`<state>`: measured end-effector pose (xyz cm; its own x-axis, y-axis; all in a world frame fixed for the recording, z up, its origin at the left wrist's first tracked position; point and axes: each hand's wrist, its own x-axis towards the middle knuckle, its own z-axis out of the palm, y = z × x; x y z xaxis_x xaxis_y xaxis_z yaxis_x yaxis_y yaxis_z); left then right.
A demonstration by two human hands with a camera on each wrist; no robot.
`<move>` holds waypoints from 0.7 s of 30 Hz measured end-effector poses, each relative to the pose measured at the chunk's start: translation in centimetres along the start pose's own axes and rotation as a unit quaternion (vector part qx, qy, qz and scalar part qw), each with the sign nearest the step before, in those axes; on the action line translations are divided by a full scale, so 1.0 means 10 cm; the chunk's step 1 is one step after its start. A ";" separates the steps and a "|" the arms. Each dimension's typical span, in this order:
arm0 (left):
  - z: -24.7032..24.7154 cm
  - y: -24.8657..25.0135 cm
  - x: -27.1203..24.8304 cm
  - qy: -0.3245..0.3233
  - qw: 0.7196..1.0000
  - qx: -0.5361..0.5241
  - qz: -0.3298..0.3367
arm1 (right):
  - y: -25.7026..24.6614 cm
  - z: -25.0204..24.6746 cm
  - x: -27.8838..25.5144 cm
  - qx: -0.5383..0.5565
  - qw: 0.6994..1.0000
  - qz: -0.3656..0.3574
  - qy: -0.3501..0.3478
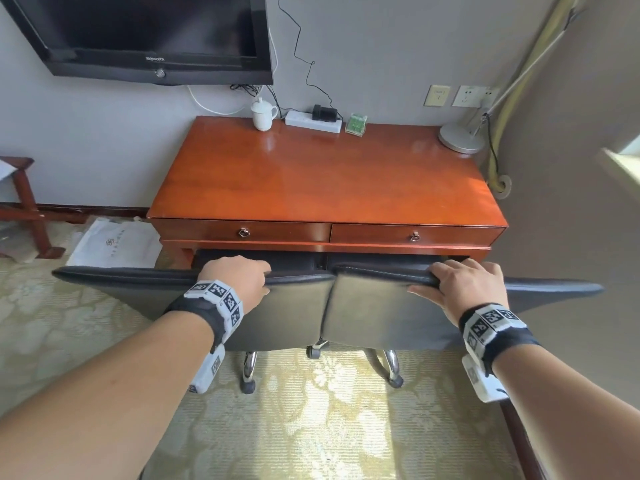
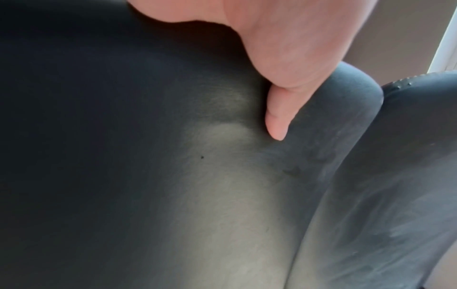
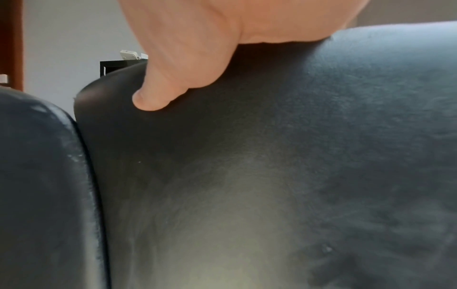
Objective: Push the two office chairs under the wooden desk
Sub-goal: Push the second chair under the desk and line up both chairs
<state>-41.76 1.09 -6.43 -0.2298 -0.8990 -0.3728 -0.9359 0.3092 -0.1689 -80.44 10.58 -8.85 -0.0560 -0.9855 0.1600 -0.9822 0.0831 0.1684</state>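
Two black leather office chairs stand side by side, their backrests touching in front of the wooden desk [image 1: 325, 181]. My left hand [image 1: 239, 282] grips the top edge of the left chair [image 1: 277, 317], fingers curled over it, thumb [image 2: 277, 121] pressed on the back. My right hand [image 1: 464, 285] grips the top edge of the right chair [image 1: 381, 313] the same way, thumb [image 3: 153, 97] on the leather. The chair seats are tucked into the dark opening under the desk drawers. Chrome legs and castors [image 1: 249, 386] show on the carpet below.
On the desk's far edge stand a white lidded cup [image 1: 263, 114], a power strip [image 1: 313, 121], a green box [image 1: 356, 124] and a lamp base [image 1: 460, 136]. A TV [image 1: 149, 32] hangs on the wall. A white bag [image 1: 114, 242] lies left of the desk.
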 end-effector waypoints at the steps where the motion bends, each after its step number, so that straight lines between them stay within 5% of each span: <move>1: 0.00 0.02 0.03 0.007 1.000 0.003 0.001 | 0.07 0.02 0.01 -0.002 1.000 -0.007 0.002; 14: -0.26 0.00 0.46 0.079 0.993 0.080 0.039 | 0.44 0.13 0.36 0.003 0.998 -0.043 0.044; 21: -0.17 0.01 0.22 0.064 0.995 0.068 0.043 | 0.39 0.06 0.11 -0.026 0.999 -0.023 -0.017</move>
<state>-42.82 -1.40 -5.75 -0.3471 -0.8973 -0.2726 -0.8685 0.4172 -0.2675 -84.42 9.76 -8.57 -0.0189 -0.9929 0.1174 -0.9732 0.0452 0.2255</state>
